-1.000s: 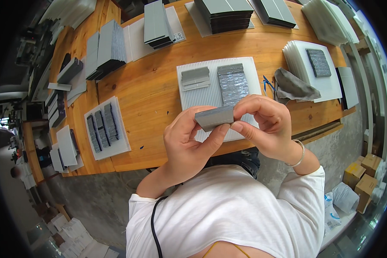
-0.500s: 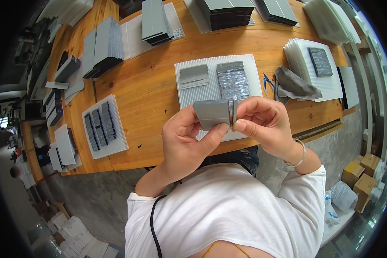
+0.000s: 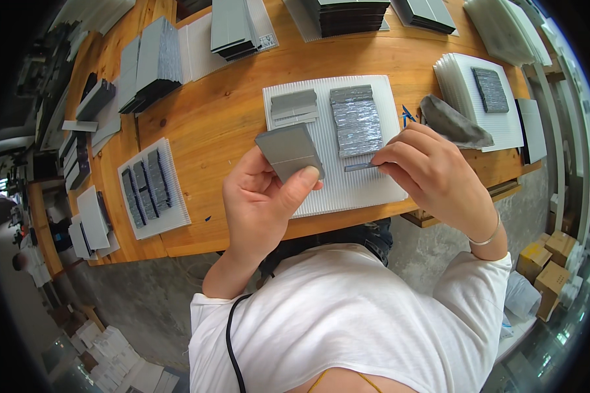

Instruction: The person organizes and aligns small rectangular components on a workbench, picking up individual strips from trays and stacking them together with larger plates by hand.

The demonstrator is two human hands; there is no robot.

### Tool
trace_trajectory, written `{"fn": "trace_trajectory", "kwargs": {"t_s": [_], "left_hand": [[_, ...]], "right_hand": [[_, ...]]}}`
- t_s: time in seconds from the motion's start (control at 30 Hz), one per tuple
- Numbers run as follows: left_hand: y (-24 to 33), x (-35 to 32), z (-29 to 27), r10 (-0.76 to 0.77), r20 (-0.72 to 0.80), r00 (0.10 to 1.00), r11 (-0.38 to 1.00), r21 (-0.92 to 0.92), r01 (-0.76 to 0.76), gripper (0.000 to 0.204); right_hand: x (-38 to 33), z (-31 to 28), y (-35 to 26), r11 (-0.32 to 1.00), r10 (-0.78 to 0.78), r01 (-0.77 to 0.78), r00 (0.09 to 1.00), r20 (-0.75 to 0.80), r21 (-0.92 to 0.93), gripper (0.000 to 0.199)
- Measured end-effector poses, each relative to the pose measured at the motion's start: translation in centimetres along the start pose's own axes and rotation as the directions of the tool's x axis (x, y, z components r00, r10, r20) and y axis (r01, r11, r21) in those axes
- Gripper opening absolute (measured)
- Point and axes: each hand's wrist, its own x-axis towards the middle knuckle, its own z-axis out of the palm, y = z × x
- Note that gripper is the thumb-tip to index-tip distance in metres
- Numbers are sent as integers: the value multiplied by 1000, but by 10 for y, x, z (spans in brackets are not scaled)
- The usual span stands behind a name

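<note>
Left hand (image 3: 261, 196), fingers closed, grips the grey block (image 3: 287, 149); right hand (image 3: 434, 171), fingers pinched tight, has a slim grey strip (image 3: 358, 167) just beside the glossy strip row (image 3: 356, 121). A light, level hold should keep edges parallel.

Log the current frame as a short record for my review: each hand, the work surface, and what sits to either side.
left grip: left hand holding a flat gray piece, thumb on its face
right grip: right hand pinching a thin dark strip
strip contact with sheet: cannot tell
work surface: white ribbed sheet on a wooden table
on sheet: shiny gray strips, side by side
left side: smaller white sheet bearing dark strips
right side: gray cloth
</note>
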Motion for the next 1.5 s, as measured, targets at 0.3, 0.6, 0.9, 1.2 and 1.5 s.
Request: {"fn": "trace_trajectory", "kwargs": {"t_s": [0.3, 0.6, 0.9, 1.2, 1.5], "left_hand": [[-2, -1, 4, -68, -9, 998, 998, 16, 68, 27], [-3, 3, 4, -95, 6, 995, 995, 11, 95, 25], [-10, 3, 3, -83, 112, 990, 996, 30, 80, 29], [-7, 3, 7, -113, 142, 983, 993, 45, 108, 30], [-6, 3, 5, -67, 126, 990, 995, 82, 57, 27]], "right_hand": [[8, 0, -7, 988, 107, -98, 992, 74, -117, 9], [9, 6, -9, 988, 140, -139, 990, 7, -66, 19], [11, 4, -10, 982, 172, -173, 985, -20, -81, 22], [11, 5, -10, 980, 196, -198, 978, -69, -15, 24], [6, 14, -7, 989, 128, -108, 967, -219, 100, 24]]}}
